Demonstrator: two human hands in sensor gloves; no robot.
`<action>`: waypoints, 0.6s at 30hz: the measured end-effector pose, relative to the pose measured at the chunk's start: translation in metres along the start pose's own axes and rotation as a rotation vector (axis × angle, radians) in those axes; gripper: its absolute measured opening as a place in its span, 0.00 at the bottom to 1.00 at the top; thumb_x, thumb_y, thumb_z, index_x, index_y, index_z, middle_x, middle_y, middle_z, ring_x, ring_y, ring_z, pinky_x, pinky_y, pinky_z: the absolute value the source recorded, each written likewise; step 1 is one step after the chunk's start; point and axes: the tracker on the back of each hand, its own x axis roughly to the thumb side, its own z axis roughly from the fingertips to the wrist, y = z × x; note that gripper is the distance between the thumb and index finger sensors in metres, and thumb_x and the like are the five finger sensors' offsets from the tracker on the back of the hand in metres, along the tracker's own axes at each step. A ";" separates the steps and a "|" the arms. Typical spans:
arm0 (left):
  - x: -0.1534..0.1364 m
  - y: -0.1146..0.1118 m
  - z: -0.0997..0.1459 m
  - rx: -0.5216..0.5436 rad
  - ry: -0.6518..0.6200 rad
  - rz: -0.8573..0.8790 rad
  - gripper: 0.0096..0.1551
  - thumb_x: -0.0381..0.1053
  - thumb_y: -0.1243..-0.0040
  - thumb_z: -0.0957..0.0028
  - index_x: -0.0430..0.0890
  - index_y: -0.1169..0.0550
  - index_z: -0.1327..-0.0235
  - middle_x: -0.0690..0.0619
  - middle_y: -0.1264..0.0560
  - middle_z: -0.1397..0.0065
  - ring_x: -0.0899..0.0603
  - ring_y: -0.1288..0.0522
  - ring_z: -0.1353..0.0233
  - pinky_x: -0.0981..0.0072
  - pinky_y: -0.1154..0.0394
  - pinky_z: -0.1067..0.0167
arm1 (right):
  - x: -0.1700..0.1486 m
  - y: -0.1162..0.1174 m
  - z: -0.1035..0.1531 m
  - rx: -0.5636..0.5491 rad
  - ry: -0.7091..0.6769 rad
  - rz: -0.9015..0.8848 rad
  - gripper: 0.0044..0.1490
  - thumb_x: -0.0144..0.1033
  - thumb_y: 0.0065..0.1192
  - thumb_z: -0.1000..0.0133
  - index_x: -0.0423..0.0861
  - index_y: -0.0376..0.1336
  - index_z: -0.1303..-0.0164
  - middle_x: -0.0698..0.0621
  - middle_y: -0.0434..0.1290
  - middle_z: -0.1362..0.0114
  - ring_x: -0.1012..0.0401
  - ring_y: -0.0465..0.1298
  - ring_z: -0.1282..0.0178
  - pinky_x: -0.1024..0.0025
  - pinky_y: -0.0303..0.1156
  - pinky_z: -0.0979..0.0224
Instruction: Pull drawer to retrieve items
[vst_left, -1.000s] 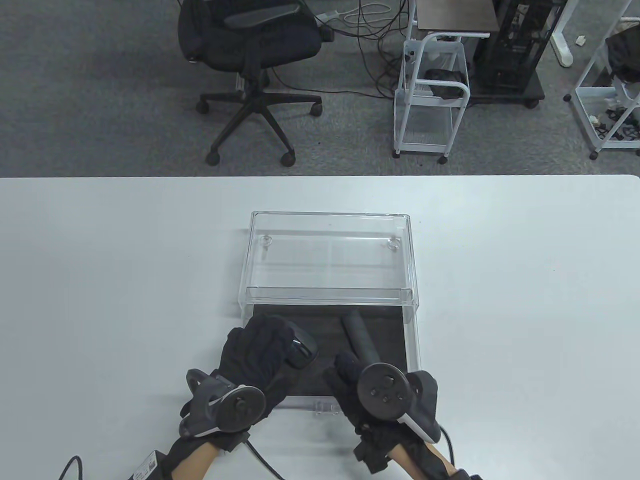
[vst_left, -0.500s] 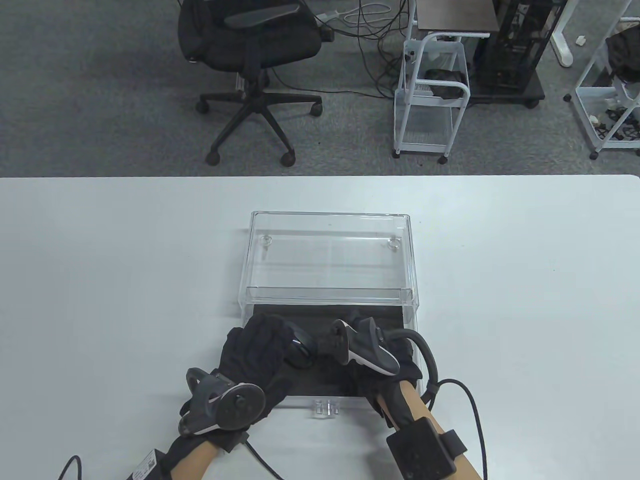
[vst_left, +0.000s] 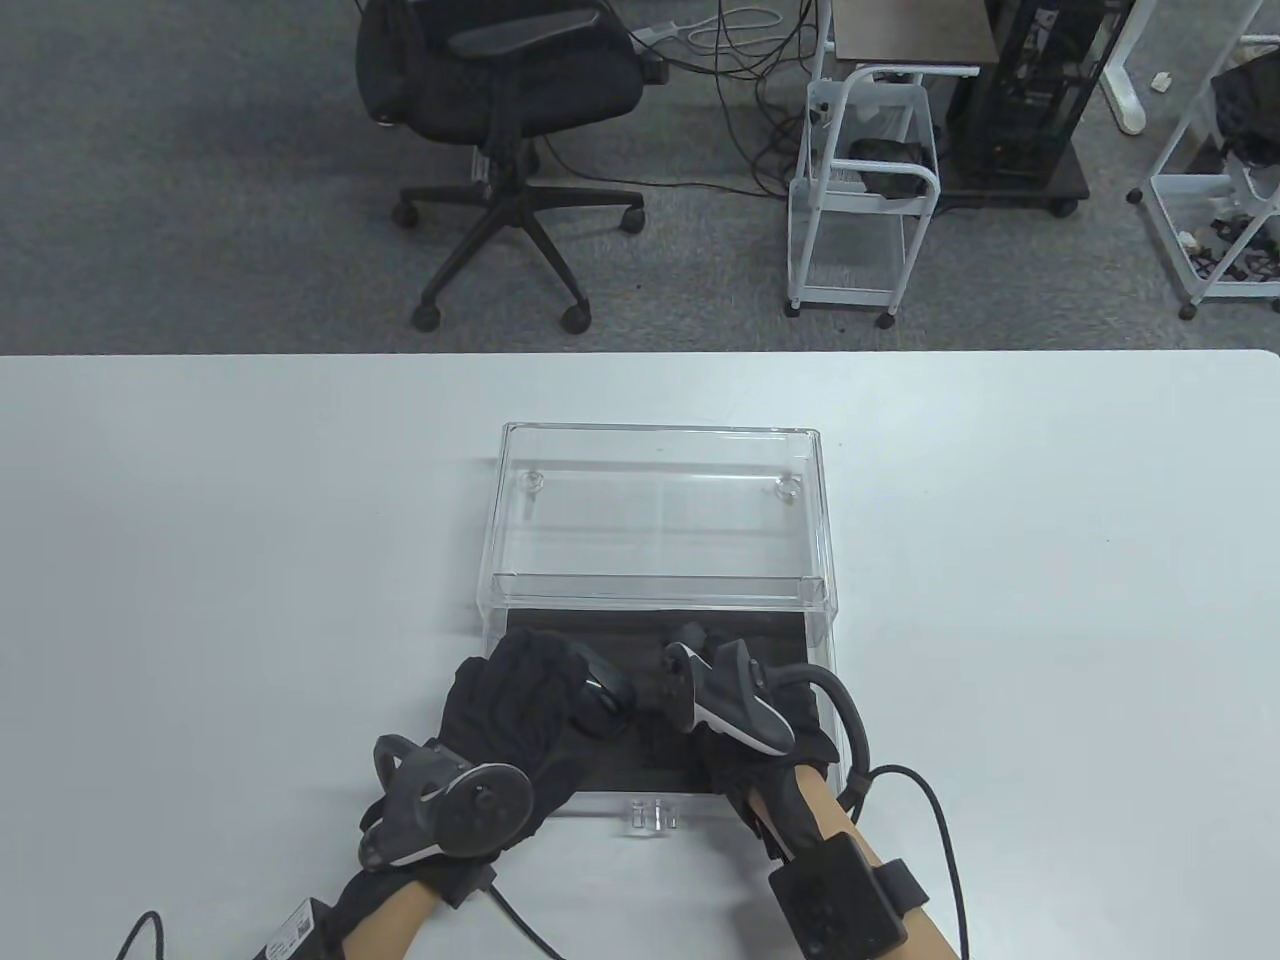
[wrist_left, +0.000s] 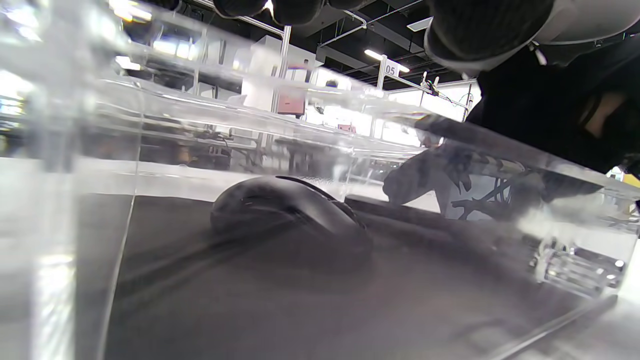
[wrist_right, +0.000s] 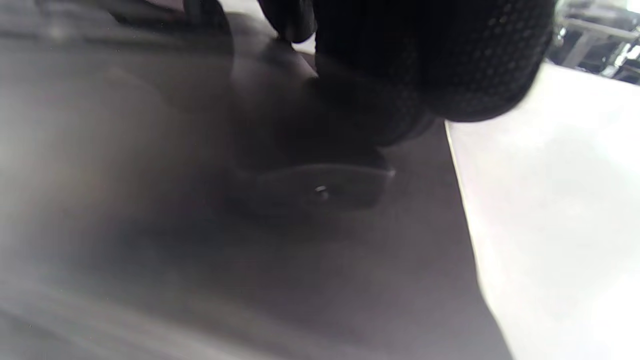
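White table (vst_left: 200, 560); both hands inside pulled-out drawer (vst_left: 820, 690), right hand (vst_left: 745, 715) rolled sideways.

White tabletop (vst_left: 200, 560) is taking up the whole lower part of the table view. A clear acrylic case (vst_left: 660, 510) is sitting right on it near the middle, its drawer (vst_left: 820, 640) sticking out toward the near edge.

Clear drawer (vst_left: 820, 690) pulled open, black mouse (wrist_left: 285, 207) seemingly lying inside.

Left hand (vst_left: 520, 700) lies palm-down, fingers forward; right hand (vst_left: 745, 730) is rolled sideways, fingers curled downward.
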 end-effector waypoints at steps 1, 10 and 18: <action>0.000 0.000 0.000 0.000 0.001 0.001 0.53 0.68 0.46 0.47 0.51 0.50 0.13 0.41 0.48 0.09 0.30 0.50 0.12 0.23 0.46 0.25 | 0.000 -0.003 0.002 -0.016 -0.012 0.005 0.54 0.54 0.68 0.46 0.42 0.51 0.14 0.37 0.73 0.34 0.47 0.81 0.49 0.50 0.80 0.46; 0.001 0.000 0.001 0.003 0.001 0.003 0.53 0.68 0.46 0.47 0.51 0.50 0.13 0.41 0.48 0.09 0.30 0.50 0.12 0.23 0.46 0.25 | -0.018 -0.046 0.041 -0.086 -0.060 -0.026 0.55 0.55 0.71 0.48 0.40 0.54 0.16 0.38 0.76 0.37 0.48 0.82 0.52 0.52 0.81 0.49; 0.000 0.000 0.001 0.008 0.003 0.007 0.53 0.68 0.46 0.47 0.51 0.50 0.13 0.41 0.48 0.09 0.30 0.50 0.12 0.23 0.46 0.25 | -0.080 -0.075 0.075 -0.241 0.015 -0.150 0.55 0.56 0.70 0.48 0.40 0.54 0.16 0.38 0.75 0.37 0.48 0.82 0.52 0.52 0.81 0.49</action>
